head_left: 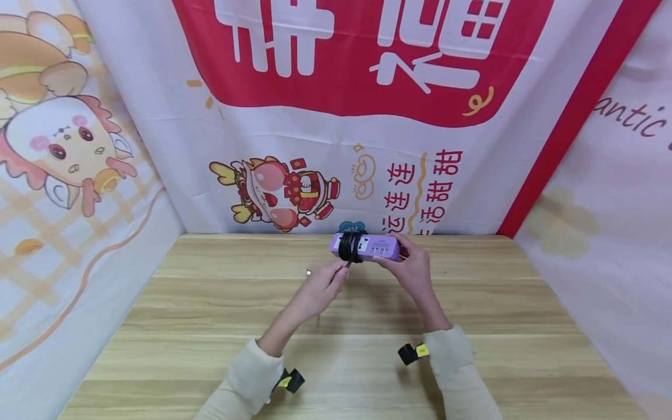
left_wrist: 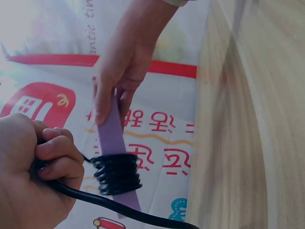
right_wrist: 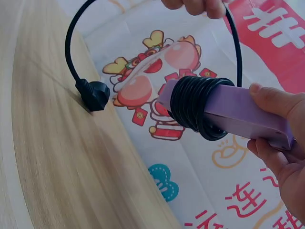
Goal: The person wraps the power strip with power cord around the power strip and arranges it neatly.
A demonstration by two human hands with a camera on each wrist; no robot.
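Note:
A purple power strip (head_left: pixel 385 247) is held above the far part of the table, its outlets and USB ports showing in the head view. My right hand (head_left: pixel 412 267) grips its right end between thumb and fingers. Black power cord (right_wrist: pixel 198 106) lies in several tight turns round the strip's other end. My left hand (left_wrist: pixel 45 167) curls its fingers round the cord's free length, a little apart from the strip. Beyond that hand, the black plug (right_wrist: pixel 95 94) hangs from the cord over the wood in the right wrist view.
The wooden table (head_left: pixel 336 326) ends at a printed cloth backdrop (head_left: pixel 294 128) behind the strip. More printed cloth hangs along the left and right sides. Each wrist wears a small black camera (head_left: pixel 296 380).

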